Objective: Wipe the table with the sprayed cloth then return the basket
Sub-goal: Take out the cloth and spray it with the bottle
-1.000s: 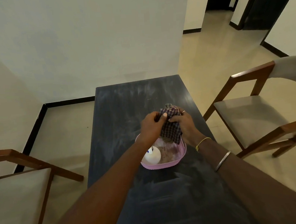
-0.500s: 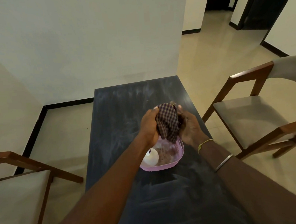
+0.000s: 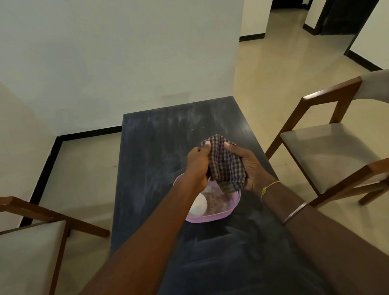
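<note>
Over the basket (image 3: 213,216) mid-frame, left hand (image 3: 197,164) and right hand (image 3: 251,166) each had a pinching grip on the cloth (image 3: 224,161); wiping seemed unstarted; next called for pressing it onto the counter (image 3: 157,150).

no readable text, label or number anywhere (nothing bears markings).

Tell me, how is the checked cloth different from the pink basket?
The dark checked fabric cloth is held up, gripped by the left hand and the right hand; the round pink plastic basket sits on the dark table. The cloth is crumpled and patterned; the basket has a smooth rim and one plain colour. Both are at the table's middle, the cloth just over the basket.
</note>
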